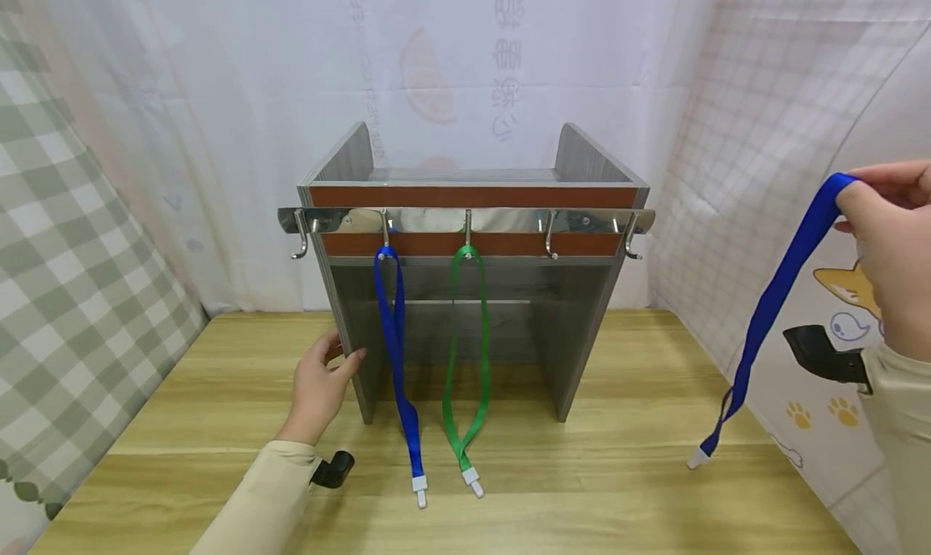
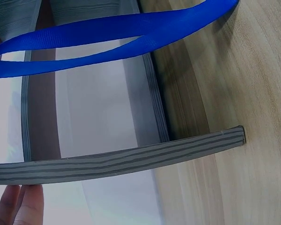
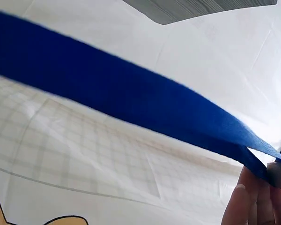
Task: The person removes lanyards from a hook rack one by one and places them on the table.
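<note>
In the head view, my right hand (image 1: 895,248) pinches a blue lanyard (image 1: 773,300) at its upper loop, off to the right of the rack. The strap slants down to a white plastic clip (image 1: 698,458). My left hand (image 1: 320,385) rests against the left side panel (image 1: 356,377) of a grey wooden shelf, its thumb at the front edge. Across the shelf front runs a metal hook rail (image 1: 502,220). A second blue lanyard (image 1: 393,329) hangs from the second hook from the left, and a green lanyard (image 1: 485,353) from the middle hook.
The shelf stands on a wood-grain table (image 1: 625,474). Bare hooks are the far-left hook (image 1: 301,236), the fourth hook (image 1: 550,236) and the far-right hook (image 1: 629,238). A white curtain (image 1: 240,135) hangs behind; a green checked cloth (image 1: 73,256) borders the left.
</note>
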Available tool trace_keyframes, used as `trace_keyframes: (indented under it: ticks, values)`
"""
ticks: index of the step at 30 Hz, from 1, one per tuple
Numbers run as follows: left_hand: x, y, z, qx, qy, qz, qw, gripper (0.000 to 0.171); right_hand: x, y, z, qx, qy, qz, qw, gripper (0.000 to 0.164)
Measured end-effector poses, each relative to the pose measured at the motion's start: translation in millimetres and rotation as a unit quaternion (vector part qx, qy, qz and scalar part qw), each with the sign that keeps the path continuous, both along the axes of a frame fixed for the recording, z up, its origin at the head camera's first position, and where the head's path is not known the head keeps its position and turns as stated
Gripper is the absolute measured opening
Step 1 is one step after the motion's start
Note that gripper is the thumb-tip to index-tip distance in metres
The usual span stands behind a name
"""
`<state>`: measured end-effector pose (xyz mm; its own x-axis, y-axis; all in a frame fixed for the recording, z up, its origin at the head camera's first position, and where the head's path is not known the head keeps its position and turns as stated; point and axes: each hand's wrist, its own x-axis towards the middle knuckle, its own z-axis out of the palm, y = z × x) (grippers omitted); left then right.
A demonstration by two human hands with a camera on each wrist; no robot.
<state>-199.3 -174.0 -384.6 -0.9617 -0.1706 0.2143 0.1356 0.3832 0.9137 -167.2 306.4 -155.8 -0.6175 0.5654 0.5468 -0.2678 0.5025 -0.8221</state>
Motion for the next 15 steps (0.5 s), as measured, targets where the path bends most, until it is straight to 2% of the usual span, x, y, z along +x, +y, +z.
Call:
trace_keyframes:
  ticks: [5, 10, 15]
  values:
    - [-0.4, 0.1, 0.0, -0.003, -0.002, 0.002, 1.0000, 0.043, 1.9, 1.2, -15.4, 0.015, -0.040, 0.001, 0.999, 0.021]
    - [-1.2, 0.1, -0.4, -0.004, -0.006, 0.000, 1.0000, 0.043, 2.5, 2.7, -30.1, 0.029, -0.055, 0.011, 0.998, 0.018]
    - [-1.7, -1.0, 0.3, -0.012, -0.004, 0.005, 0.9999, 0.043, 3.7, 4.5, -42.7, 0.044, -0.073, -0.003, 0.996, 0.016]
